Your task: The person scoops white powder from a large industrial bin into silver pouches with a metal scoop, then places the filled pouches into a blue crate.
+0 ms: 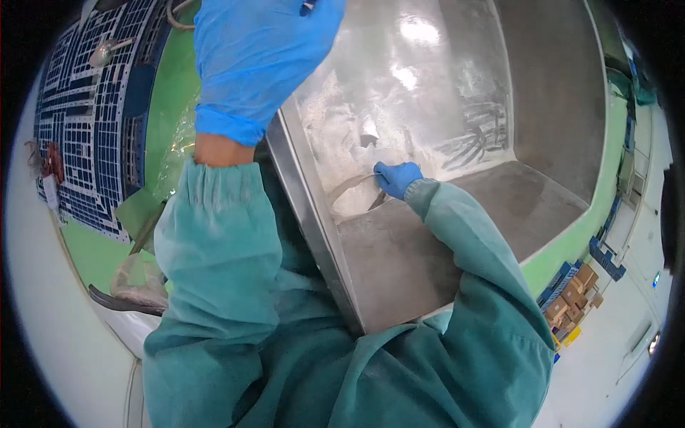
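Note:
My left hand, in a blue glove, is large and close to the camera at the top left, over the rim of a metal trough. Its fingers run out of the frame, and a small dark spot shows at its upper edge. Lower down inside the trough, my right hand, also gloved in blue, is closed round the end of a pale curved tool, whose full shape is unclear. This tool rests in white powder along the trough's bottom. A small shiny piece lies beyond my right hand.
Blue plastic pallets are at the left on a green floor. A dark curved handle with clear plastic lies at the lower left. Cardboard boxes are stacked at the far right. The trough's high wall rises on the right.

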The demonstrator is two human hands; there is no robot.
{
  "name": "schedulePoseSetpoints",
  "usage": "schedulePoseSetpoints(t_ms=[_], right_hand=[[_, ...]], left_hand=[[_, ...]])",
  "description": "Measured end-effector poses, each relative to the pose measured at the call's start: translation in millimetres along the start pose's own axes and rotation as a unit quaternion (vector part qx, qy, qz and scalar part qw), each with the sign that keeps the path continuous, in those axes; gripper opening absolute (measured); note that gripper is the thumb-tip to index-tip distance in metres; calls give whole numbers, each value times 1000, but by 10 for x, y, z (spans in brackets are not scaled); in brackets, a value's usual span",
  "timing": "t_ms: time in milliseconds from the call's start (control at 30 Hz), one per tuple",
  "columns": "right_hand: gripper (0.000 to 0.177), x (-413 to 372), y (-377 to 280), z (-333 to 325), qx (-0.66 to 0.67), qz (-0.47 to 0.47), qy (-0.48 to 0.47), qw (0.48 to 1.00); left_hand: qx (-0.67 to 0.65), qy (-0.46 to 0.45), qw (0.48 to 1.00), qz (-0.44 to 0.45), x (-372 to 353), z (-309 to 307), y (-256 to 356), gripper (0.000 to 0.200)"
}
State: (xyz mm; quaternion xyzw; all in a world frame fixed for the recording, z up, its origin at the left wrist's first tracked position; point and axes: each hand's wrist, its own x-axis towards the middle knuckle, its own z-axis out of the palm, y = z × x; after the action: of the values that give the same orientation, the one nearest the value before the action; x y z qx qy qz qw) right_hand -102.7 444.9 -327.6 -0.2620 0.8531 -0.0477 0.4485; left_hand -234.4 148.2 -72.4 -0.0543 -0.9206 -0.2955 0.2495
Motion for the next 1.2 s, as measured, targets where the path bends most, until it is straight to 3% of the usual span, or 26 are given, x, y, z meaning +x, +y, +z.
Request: schedulePoseSetpoints(t_ms=[67,133,200,267,300,367,400,467,500,533,600,633,667,733,833,900,1000,1033,1067,1133,1200], right_hand=[[27,-130,16,-248,-28,-32,85,995],[28,-302,-13,-574,-55,3,105,993],[31,-519,-73,-843,-81,42,132,987],[36,-766,-155,-1051,80,84,202,972],[36,-871,-166,-1056,74,89,219,969],[43,-1043,-155,-1085,293,23,330,897],[43,-1176,-190,-1144,286,23,353,891],[46,-1446,-270,-1271,328,58,371,867],[49,-1744,-460,-1508,366,142,277,877],[49,-1941,-539,-1589,366,149,306,866],[49,-2347,-651,-1628,376,233,260,858],[49,-2608,-748,-1635,430,213,250,841],[49,-2814,-753,-1582,444,233,287,816],[47,-3278,-709,-1405,494,198,224,817],[46,-3921,-610,-911,534,201,308,762],[46,-4526,-729,-565,527,250,344,736],[37,-5389,-793,177,605,281,425,612],[35,-5698,-1195,155,624,312,471,539],[35,-5969,-1094,521,615,333,499,511],[36,-6597,-1375,768,567,418,488,515],[36,-7078,-1570,1042,558,438,499,498]], left_hand=[[7,-5,1000,3,3,55,-124,14],[62,-92,994,8,-20,130,-338,29],[43,-63,997,13,-36,188,-355,31],[28,-30,999,12,-28,200,-359,33],[54,-55,997,2,-27,200,-352,32],[75,-59,995,10,-9,182,-335,32],[91,-78,993,10,-18,176,-324,33],[130,-99,987,10,-7,140,-287,32],[150,-105,983,12,-11,123,-249,31],[152,-99,983,21,-19,117,-240,30],[156,-83,982,62,-50,128,-277,30],[160,-85,980,86,-69,96,-277,30],[138,-71,982,109,-69,135,-341,30],[148,-114,980,66,-70,79,-277,33],[130,-193,972,36,5,156,-351,38],[162,-201,965,51,-49,23,-209,39],[123,-204,968,79,-40,63,-374,39],[116,-202,969,78,-38,68,-417,39],[109,-201,971,75,-29,97,-446,39],[111,-212,967,87,-54,57,-373,39],[115,-226,963,94,-83,-20,-296,38]])
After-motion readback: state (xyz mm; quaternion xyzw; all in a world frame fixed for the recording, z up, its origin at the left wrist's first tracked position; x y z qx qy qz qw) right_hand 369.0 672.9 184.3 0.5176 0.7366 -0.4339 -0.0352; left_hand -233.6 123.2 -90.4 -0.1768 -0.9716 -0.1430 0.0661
